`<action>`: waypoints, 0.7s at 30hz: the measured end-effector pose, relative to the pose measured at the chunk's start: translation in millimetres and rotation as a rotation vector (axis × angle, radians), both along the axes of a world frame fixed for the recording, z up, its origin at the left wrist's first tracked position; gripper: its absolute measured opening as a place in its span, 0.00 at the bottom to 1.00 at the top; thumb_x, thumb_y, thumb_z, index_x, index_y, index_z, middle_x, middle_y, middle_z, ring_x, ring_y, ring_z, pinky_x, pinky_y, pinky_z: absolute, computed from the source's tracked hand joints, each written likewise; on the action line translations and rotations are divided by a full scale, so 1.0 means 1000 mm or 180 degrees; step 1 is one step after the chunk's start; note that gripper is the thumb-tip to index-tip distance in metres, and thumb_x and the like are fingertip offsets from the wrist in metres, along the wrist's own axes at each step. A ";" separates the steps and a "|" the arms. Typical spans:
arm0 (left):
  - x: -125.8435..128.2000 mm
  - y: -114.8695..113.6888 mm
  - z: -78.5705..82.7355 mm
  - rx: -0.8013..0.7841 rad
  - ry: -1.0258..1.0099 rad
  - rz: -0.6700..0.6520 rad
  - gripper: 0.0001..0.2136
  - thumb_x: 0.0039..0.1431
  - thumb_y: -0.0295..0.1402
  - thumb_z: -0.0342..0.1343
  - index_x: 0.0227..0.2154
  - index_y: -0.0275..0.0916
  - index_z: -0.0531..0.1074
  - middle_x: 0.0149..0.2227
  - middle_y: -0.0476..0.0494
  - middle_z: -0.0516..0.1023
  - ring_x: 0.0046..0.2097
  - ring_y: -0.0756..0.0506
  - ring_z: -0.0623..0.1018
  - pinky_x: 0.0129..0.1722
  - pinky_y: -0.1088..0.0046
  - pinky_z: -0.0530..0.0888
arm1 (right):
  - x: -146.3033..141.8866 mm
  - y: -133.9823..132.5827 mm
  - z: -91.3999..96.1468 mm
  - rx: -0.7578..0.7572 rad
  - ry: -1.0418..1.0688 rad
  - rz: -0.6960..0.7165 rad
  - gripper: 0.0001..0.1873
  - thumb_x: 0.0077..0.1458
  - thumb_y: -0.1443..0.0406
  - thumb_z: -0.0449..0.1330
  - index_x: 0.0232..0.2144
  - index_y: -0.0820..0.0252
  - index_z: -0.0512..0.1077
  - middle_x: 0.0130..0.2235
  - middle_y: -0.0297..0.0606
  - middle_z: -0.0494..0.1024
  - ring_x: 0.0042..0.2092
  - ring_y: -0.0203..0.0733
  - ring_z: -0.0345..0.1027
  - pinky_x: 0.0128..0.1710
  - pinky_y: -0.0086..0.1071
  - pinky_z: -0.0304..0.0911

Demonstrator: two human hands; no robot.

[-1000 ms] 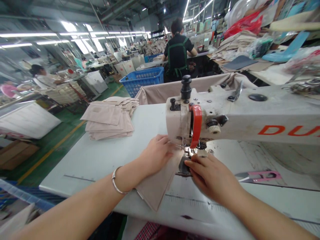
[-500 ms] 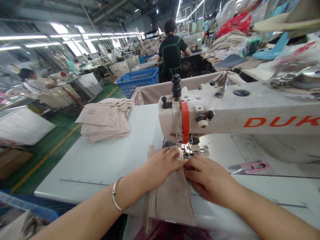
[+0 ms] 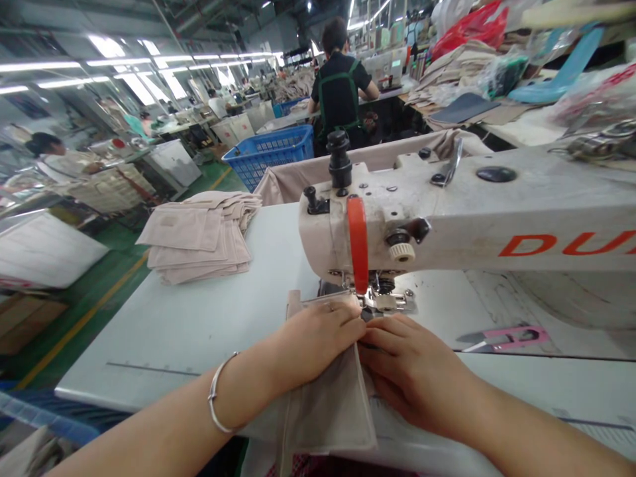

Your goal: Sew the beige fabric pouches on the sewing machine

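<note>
A beige fabric piece (image 3: 330,404) lies on the white table (image 3: 199,318) under the presser foot of a cream sewing machine (image 3: 447,225). My left hand (image 3: 311,341) lies flat on the fabric, fingers stretched toward the needle. My right hand (image 3: 407,368) presses the fabric's right edge just in front of the needle, fingers together and bent down. A silver bangle circles my left wrist.
A stack of beige fabric pieces (image 3: 199,235) sits at the table's far left. Pink thread snips (image 3: 504,338) lie right of the needle. A blue basket (image 3: 271,152) stands behind the table. A person in black (image 3: 340,89) works beyond it; another person sits at far left.
The fabric was turned from a slanted lie to straight under the foot and has fed a little further in. Both hands came together in front of the needle.
</note>
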State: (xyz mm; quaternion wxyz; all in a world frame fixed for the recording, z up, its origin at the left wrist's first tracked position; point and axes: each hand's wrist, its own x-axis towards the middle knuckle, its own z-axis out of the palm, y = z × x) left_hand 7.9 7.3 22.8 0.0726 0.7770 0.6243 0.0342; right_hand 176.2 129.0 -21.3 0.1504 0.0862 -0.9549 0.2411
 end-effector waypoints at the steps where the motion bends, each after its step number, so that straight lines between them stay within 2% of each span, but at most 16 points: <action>1: 0.001 -0.001 -0.002 0.0019 0.0029 -0.0002 0.08 0.68 0.24 0.47 0.45 0.34 0.70 0.47 0.39 0.75 0.52 0.43 0.74 0.53 0.62 0.73 | 0.000 0.000 0.000 -0.0016 -0.0014 0.0002 0.17 0.57 0.71 0.56 0.49 0.59 0.72 0.48 0.39 0.75 0.51 0.48 0.64 0.51 0.45 0.62; 8: -0.006 0.003 -0.005 0.0084 -0.0215 0.0001 0.07 0.68 0.25 0.48 0.44 0.35 0.70 0.47 0.40 0.75 0.52 0.43 0.74 0.54 0.65 0.72 | -0.002 -0.001 0.000 -0.0023 -0.0137 -0.0006 0.19 0.58 0.70 0.55 0.52 0.56 0.70 0.49 0.40 0.73 0.52 0.49 0.62 0.53 0.46 0.59; 10: -0.009 0.003 -0.005 0.0138 -0.0456 0.0052 0.10 0.68 0.25 0.48 0.48 0.36 0.69 0.50 0.40 0.75 0.53 0.44 0.74 0.56 0.65 0.71 | -0.002 -0.002 0.000 0.0025 -0.0217 -0.0042 0.17 0.57 0.69 0.55 0.49 0.57 0.71 0.49 0.41 0.72 0.53 0.50 0.61 0.53 0.47 0.58; 12: -0.012 -0.005 -0.005 0.0210 -0.0698 0.0300 0.16 0.67 0.24 0.47 0.55 0.40 0.66 0.55 0.42 0.73 0.58 0.44 0.71 0.61 0.61 0.66 | -0.002 -0.002 0.000 0.0056 -0.0300 -0.0090 0.14 0.55 0.69 0.56 0.44 0.58 0.72 0.49 0.41 0.72 0.54 0.51 0.60 0.54 0.47 0.57; 14: -0.012 -0.023 -0.008 0.0396 -0.0971 0.0962 0.22 0.66 0.25 0.50 0.61 0.46 0.61 0.60 0.43 0.69 0.63 0.42 0.65 0.66 0.53 0.56 | -0.001 -0.002 0.002 0.0054 -0.0376 -0.0132 0.12 0.53 0.70 0.57 0.42 0.57 0.72 0.51 0.41 0.71 0.54 0.51 0.59 0.55 0.48 0.56; 16: -0.010 -0.047 -0.012 0.0733 -0.1594 0.2047 0.25 0.63 0.29 0.55 0.62 0.46 0.60 0.63 0.41 0.64 0.65 0.38 0.61 0.66 0.49 0.54 | 0.000 -0.002 0.005 0.0042 -0.0431 -0.0139 0.15 0.51 0.71 0.57 0.42 0.56 0.71 0.53 0.41 0.69 0.55 0.51 0.58 0.55 0.48 0.55; 18: -0.005 -0.069 -0.015 0.1136 -0.2818 0.3139 0.25 0.61 0.34 0.58 0.60 0.43 0.61 0.62 0.38 0.65 0.64 0.38 0.64 0.61 0.55 0.64 | 0.000 -0.002 0.007 0.0022 -0.0416 -0.0105 0.16 0.51 0.71 0.56 0.42 0.55 0.71 0.54 0.41 0.68 0.56 0.51 0.58 0.55 0.48 0.55; 19: -0.001 -0.078 -0.016 0.1263 -0.3583 0.3499 0.24 0.60 0.36 0.59 0.58 0.42 0.63 0.61 0.38 0.66 0.60 0.39 0.69 0.56 0.60 0.70 | -0.001 -0.002 0.008 0.0006 -0.0382 -0.0056 0.16 0.50 0.70 0.57 0.43 0.55 0.71 0.54 0.41 0.69 0.56 0.52 0.57 0.55 0.48 0.55; 20: 0.004 -0.083 -0.016 0.1268 -0.4390 0.3679 0.22 0.60 0.37 0.59 0.56 0.41 0.65 0.58 0.38 0.69 0.55 0.41 0.74 0.49 0.65 0.75 | -0.001 -0.002 0.008 -0.0022 -0.0329 0.0008 0.17 0.50 0.68 0.58 0.44 0.54 0.71 0.53 0.42 0.69 0.56 0.53 0.58 0.55 0.49 0.55; 21: 0.010 -0.086 -0.016 0.1163 -0.5171 0.3690 0.20 0.60 0.39 0.59 0.54 0.41 0.67 0.54 0.38 0.73 0.48 0.43 0.78 0.41 0.71 0.77 | -0.002 -0.001 0.007 -0.0051 -0.0267 0.0058 0.19 0.49 0.67 0.60 0.46 0.54 0.71 0.53 0.42 0.69 0.56 0.54 0.58 0.55 0.49 0.55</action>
